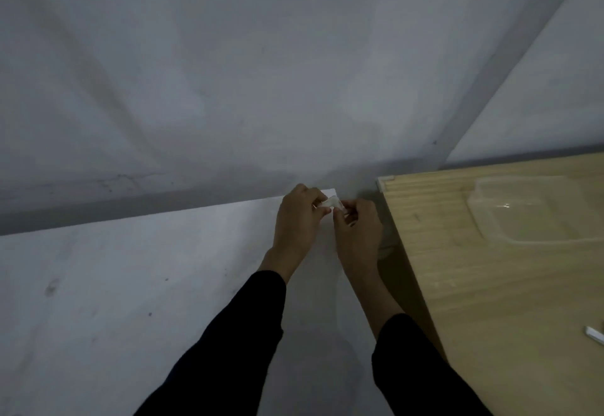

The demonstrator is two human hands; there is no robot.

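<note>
**Head view.** The left hand (299,216) and right hand (358,229) each pinch a small clear piece (334,203) between thumb and fingertips. They hold it just over the far corner of the white table (163,285). Whether it touches the corner cannot be told. The step is probably seating the piece on that corner. To do it well, pinch near its edges and line it up square before pressing down. Right of the grip lies a wooden table (490,301) bearing a clear tray (529,216).
</note>
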